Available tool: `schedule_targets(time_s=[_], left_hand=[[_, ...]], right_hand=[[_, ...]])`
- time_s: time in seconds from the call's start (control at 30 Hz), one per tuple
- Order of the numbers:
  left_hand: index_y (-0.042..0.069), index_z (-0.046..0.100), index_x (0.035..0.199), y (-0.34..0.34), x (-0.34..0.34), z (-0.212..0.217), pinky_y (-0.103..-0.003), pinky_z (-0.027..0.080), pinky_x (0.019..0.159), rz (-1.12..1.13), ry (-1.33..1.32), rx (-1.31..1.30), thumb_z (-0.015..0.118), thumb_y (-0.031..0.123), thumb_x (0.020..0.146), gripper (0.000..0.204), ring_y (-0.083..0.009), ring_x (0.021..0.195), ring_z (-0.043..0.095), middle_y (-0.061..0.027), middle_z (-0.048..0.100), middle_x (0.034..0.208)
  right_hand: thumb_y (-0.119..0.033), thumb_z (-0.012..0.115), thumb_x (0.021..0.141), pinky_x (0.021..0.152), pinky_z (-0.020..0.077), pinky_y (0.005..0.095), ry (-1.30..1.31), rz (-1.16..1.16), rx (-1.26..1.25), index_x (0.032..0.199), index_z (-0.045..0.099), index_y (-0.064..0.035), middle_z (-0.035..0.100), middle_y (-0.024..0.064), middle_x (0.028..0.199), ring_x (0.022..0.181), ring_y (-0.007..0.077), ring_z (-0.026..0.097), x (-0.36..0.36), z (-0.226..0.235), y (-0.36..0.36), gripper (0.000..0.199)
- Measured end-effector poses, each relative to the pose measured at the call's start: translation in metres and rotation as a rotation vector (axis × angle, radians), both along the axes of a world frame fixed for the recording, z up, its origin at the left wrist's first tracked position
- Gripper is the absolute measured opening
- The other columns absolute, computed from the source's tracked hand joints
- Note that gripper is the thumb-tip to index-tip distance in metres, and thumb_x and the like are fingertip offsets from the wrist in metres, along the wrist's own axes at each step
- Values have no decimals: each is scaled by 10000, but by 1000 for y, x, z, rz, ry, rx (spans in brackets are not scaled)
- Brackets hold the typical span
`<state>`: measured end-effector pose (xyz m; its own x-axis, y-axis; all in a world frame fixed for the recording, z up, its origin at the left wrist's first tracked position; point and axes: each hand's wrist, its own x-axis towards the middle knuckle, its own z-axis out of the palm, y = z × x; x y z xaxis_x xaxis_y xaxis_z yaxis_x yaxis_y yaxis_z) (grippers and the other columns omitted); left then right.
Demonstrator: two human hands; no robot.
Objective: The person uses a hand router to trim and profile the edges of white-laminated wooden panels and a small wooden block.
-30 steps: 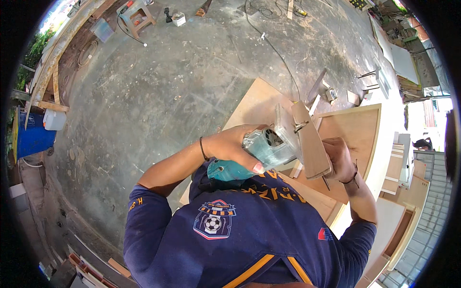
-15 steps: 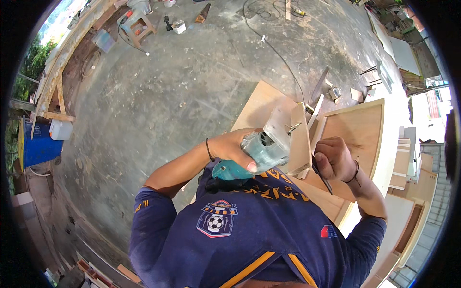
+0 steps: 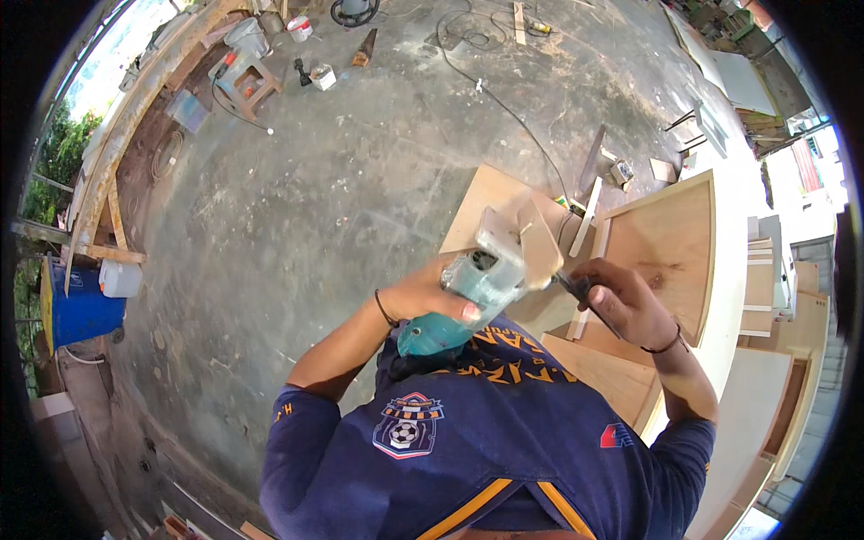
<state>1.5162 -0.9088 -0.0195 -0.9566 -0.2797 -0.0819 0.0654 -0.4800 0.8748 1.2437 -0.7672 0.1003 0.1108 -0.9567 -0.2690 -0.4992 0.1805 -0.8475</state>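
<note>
My left hand (image 3: 425, 292) is wrapped round a teal trim router (image 3: 434, 335), tilted in front of my chest. A pale base plate (image 3: 501, 238) and a thin wooden piece (image 3: 540, 245) sit at its far end. The router's bit cannot be made out now. My right hand (image 3: 623, 299) is closed on a dark, narrow wrench (image 3: 605, 310). One end of the wrench reaches toward the lower edge of the wooden piece; whether they touch I cannot tell.
Beyond the router lies a plywood sheet (image 3: 472, 202). A shallow wooden box (image 3: 661, 236) stands to the right. A black cable (image 3: 522, 121) runs across the concrete floor. At left are a blue bin (image 3: 85, 315) and a plastic stool (image 3: 245, 83).
The router has turned, so its bit no longer shows. My right hand has opened out from a fist, and the wrench end has come closer to the wooden piece. The view has shifted slightly.
</note>
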Motion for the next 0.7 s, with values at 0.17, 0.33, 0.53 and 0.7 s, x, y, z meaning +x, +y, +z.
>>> schedule_targets(time_s=[0.17,0.33,0.53,0.7], left_hand=[[-11,466,1371,3,-2,-3,-324,412,1007,51,-28,59,822,311,706,821,-198,1148,544,-93,586,1239],[-5,510,1326,6,-6,-1,-315,434,969,59,-38,-18,814,308,727,741,-184,1095,557,-84,606,1185],[6,553,1265,7,-9,4,-311,443,945,45,-5,-33,801,303,753,641,-166,1053,565,-63,618,1131],[18,578,1218,7,-10,5,-303,452,914,41,-6,-50,796,299,764,576,-154,1021,567,-50,623,1086]], right_hand=[[-536,582,941,659,444,232,-178,-142,173,1146,595,38,655,41,959,714,74,512,0,-27,15,609],[-446,587,969,640,416,227,-155,-161,136,1074,628,27,652,25,890,703,61,477,-2,-31,18,486],[-423,584,978,592,382,215,-192,-234,166,1088,649,33,659,3,831,666,39,444,-3,-30,21,473],[-417,575,984,517,344,192,-203,-248,159,1114,650,35,657,-7,794,591,21,412,-4,-32,22,476]])
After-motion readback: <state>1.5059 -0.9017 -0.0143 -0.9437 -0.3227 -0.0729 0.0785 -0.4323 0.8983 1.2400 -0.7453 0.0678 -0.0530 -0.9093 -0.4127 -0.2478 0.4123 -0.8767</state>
